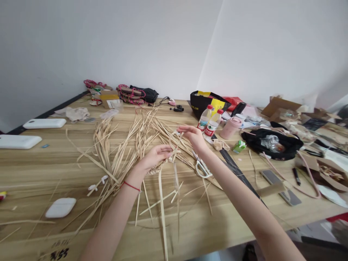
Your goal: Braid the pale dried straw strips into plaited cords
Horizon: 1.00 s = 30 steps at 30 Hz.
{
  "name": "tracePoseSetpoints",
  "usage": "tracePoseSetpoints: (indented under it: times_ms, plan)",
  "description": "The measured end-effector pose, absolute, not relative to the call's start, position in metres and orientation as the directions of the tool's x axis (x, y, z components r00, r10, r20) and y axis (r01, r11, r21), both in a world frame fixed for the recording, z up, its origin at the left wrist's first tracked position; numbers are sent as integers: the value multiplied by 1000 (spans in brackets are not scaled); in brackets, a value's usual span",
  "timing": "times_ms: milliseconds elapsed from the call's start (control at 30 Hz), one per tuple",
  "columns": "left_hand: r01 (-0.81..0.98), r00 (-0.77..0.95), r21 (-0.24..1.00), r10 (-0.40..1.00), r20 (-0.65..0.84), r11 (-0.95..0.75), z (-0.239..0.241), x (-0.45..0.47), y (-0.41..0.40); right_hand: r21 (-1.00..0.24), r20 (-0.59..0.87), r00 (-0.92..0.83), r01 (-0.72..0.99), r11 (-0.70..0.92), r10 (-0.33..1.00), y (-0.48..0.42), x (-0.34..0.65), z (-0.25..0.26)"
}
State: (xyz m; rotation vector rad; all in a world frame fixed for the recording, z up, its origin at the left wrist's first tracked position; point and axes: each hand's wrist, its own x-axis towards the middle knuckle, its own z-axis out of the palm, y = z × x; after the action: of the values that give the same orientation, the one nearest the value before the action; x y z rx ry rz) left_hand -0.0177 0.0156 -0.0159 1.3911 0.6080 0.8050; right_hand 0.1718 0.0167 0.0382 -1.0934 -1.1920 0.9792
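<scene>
Over the middle of a wooden table (pixel 40 163), my left hand (pixel 156 156) is closed on a small braided piece of straw (pixel 157 167), from which long loose strips hang toward me. A red string circles that wrist. My right hand (pixel 191 136), a little farther and to the right, pinches one thin straw strip (pixel 178 143) that runs down to the braid. A big fan of pale straw strips (pixel 122 145) is spread on the table beneath and left of both hands.
White-handled scissors (pixel 202 168) lie just right of my right arm. Two water bottles (pixel 208 121), a pink cup (pixel 230 127), a black bag (pixel 272 143), a phone (pixel 280 186) and cardboard boxes (pixel 282 108) crowd the right. White cases (pixel 43 123) and an earbud case (pixel 60 207) lie left.
</scene>
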Motion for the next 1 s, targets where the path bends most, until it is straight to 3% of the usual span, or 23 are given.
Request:
tracePoseSetpoints:
  times_ms: [100,200,367,800,1000]
  plan:
    - [-152,594,988,799,91,0,-17,-20,17,-906,327,-126,241,348,937,1,181,46]
    - [-168,577,986,811,95,3,-20,-20,18,-740,375,-335,454,496,865,-11,187,50]
    - [-198,577,980,809,114,3,-24,-17,19,-509,323,-586,555,658,744,-21,189,49]
    - [-194,556,981,826,92,22,-24,-17,17,-287,167,-685,655,699,710,-50,178,52]
    - [-169,584,985,809,64,44,-26,-15,16,-392,170,-686,611,687,707,-49,185,47]
